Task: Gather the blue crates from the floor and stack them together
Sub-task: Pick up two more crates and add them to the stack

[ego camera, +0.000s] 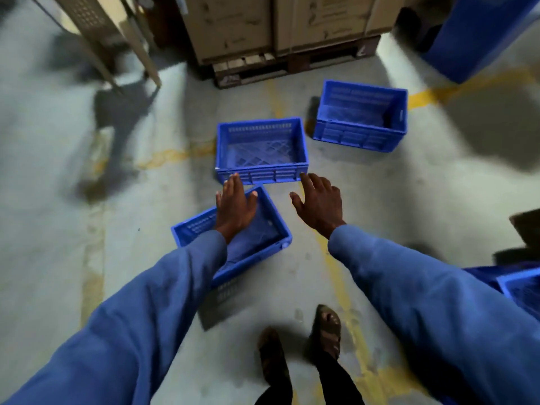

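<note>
Blue sleeves reach forward over grey concrete floor, sandalled feet at bottom. Left hand and right hand both spread flat, fingers apart, holding nothing, hovering above the crates. Nearest crate sits angled under left hand, empty. Middle crate lies just beyond the fingertips. Far crate stands apart to the right, near a pallet of cardboard boxes. Another blue crate edge at right.

left hand outstretched, fingers spread | right hand likewise
</note>
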`<state>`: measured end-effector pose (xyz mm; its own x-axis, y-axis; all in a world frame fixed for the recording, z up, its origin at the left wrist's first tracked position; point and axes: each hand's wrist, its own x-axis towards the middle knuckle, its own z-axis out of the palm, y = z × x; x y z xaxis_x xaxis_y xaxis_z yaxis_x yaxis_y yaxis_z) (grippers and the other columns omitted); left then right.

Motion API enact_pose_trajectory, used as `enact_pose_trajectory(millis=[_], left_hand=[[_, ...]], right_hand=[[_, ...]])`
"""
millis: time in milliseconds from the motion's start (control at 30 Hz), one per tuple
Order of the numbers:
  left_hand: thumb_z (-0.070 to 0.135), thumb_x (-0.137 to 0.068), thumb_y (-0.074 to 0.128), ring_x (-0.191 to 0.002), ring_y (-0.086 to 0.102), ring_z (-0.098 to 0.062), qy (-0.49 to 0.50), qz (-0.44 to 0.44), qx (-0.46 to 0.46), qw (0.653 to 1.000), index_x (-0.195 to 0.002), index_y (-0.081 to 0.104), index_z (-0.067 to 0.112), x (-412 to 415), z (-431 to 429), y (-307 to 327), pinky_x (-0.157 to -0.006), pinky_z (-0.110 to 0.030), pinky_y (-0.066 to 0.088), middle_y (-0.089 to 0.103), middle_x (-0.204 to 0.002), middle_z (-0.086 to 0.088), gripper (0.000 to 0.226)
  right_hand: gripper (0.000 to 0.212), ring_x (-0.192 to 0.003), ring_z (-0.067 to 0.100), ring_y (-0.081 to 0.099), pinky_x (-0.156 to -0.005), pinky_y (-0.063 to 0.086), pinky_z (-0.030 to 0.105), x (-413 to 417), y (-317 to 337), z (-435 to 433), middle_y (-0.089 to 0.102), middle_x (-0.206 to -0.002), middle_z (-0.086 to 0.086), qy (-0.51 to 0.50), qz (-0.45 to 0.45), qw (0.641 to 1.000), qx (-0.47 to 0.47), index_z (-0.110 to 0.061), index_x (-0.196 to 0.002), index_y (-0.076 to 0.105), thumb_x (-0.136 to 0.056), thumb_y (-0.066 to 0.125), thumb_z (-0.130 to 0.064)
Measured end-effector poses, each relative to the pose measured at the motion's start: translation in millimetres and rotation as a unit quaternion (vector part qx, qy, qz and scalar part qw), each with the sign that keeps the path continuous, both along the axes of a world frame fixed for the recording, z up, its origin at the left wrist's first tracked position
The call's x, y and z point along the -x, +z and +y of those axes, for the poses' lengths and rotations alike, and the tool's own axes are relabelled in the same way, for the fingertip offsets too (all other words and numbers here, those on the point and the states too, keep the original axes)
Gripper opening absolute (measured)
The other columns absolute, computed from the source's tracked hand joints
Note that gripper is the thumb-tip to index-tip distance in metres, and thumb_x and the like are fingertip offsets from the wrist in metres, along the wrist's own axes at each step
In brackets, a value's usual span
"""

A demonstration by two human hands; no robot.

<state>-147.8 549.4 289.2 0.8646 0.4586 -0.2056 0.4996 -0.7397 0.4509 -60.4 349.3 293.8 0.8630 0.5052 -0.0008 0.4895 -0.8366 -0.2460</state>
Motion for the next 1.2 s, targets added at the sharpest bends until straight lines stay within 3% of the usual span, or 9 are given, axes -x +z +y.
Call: enact_pose_trajectory(millis=[233,433,567,767,933,1067,1200], left_hand=[[0.04,-0.102,0.04,-0.151,0.013,-0.03,0.086,0.009,0.016,0.996,-0.155,0.014,0.006,46,44,-21,-0.12,-0.053,0.008,0.014,-0.165,-0.013,0.069],[0.042,-0.103,0.037,-0.152,0.009,-0.029,0.134,0.026,0.03,0.99,-0.156,0.012,0.006,63,69,-81,-0.122,-0.053,0.004,0.01,-0.166,-0.012,0.069],[0.043,-0.103,0.037,-0.153,0.007,-0.028,0.143,0.046,0.034,0.988,-0.156,0.011,0.006,73,94,-133,-0.122,-0.052,0.002,0.01,-0.166,-0.012,0.07],[0.045,-0.103,0.035,-0.153,0.007,-0.028,0.129,0.088,0.031,0.987,-0.157,0.01,0.007,95,133,-245,-0.123,-0.052,0.002,0.009,-0.166,-0.012,0.071],[0.043,-0.102,0.037,-0.153,0.006,-0.03,0.145,0.121,-0.024,0.982,-0.156,0.013,0.004,118,180,-362,-0.121,-0.055,0.003,0.012,-0.165,-0.014,0.071],[0.03,-0.098,0.045,-0.152,-0.001,-0.036,0.199,0.176,-0.075,0.961,-0.155,0.013,0.0,140,214,-451,-0.118,-0.063,0.0,0.007,-0.165,-0.016,0.071],[0.008,-0.09,0.053,-0.151,-0.002,-0.041,0.208,0.182,-0.094,0.956,-0.156,0.008,0.004,165,221,-505,-0.116,-0.063,0.02,-0.007,-0.166,-0.009,0.081]], right_hand=[[0.06,-0.122,0.038,0.052,-0.089,0.045,0.049,11,-24,72,0.056,-0.137,0.012,0.089,0.022,0.996,-0.01,-0.015,-0.141,0.048,-0.093,0.05,-0.05],[0.059,-0.127,0.036,0.048,-0.094,0.042,0.048,5,-74,102,0.05,-0.144,0.01,0.131,0.033,0.99,0.028,-0.017,-0.147,0.042,-0.098,0.044,-0.05],[0.055,-0.12,0.036,0.053,-0.088,0.044,0.046,-6,-121,113,0.054,-0.138,0.011,0.122,0.028,0.991,0.044,-0.015,-0.144,0.045,-0.098,0.044,-0.047],[0.045,-0.117,0.037,0.052,-0.086,0.044,0.047,-15,-240,127,0.055,-0.134,0.011,0.09,0.055,0.992,0.064,-0.014,-0.139,0.047,-0.101,0.044,-0.038],[0.043,-0.113,0.04,0.051,-0.083,0.044,0.048,-26,-365,144,0.053,-0.133,0.015,0.075,0.067,0.992,0.076,-0.013,-0.137,0.047,-0.098,0.048,-0.031],[0.057,-0.124,0.042,0.043,-0.094,0.045,0.049,-42,-449,154,0.034,-0.151,0.017,0.066,0.076,0.99,0.095,-0.015,-0.148,0.036,-0.094,0.053,-0.02],[0.061,-0.127,0.044,0.038,-0.096,0.044,0.05,-53,-508,153,0.013,-0.163,0.016,0.054,0.055,0.992,0.098,-0.017,-0.152,0.031,-0.094,0.049,-0.009]])
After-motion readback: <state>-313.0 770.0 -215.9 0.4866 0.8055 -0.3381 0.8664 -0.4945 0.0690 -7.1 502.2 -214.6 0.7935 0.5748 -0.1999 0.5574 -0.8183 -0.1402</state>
